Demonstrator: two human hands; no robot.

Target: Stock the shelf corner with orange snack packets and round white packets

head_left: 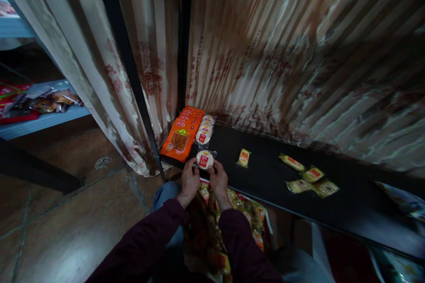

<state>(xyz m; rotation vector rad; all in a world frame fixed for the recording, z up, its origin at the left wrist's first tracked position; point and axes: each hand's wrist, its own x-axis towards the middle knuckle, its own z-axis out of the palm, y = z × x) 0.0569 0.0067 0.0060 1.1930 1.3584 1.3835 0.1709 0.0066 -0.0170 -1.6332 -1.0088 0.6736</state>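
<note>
Between my two hands is a round white cracker in a clear wrapper with a red label, at the front edge of the black shelf. The fingers of my left hand pinch its left side. On its lower right side, my right hand grips it too. Just behind it lies an overlapping row of similar wrapped round crackers. Orange snack packets overlap in a row to their left. A small yellow wrapped snack lies alone to the right of my hands.
Several yellow wrapped snacks lie farther right on the shelf. A box of wrapped snacks stands below my forearms. Pleated curtains hang behind, a black post rises at left, and another shelf holds packets.
</note>
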